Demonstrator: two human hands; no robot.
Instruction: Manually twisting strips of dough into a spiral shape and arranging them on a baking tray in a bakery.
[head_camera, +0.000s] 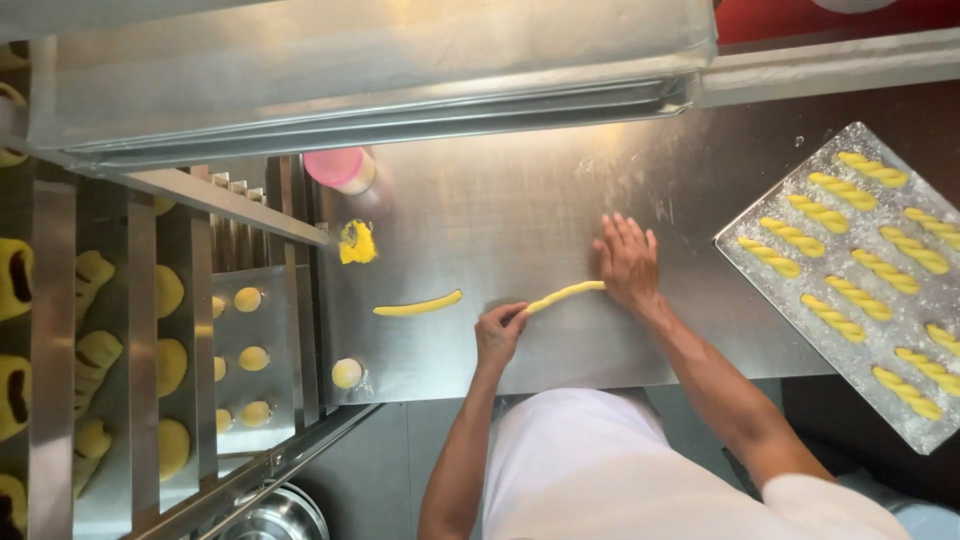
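Pinching the near-left end of a dough rope, the left hand has a narrow grip; the right hand lies flat and open on its right end, on the tabletop. Uneven pressure could thin or snap it. Twists fill the tray at right.

Bright overhead light, glare on the steel table, mostly sharp
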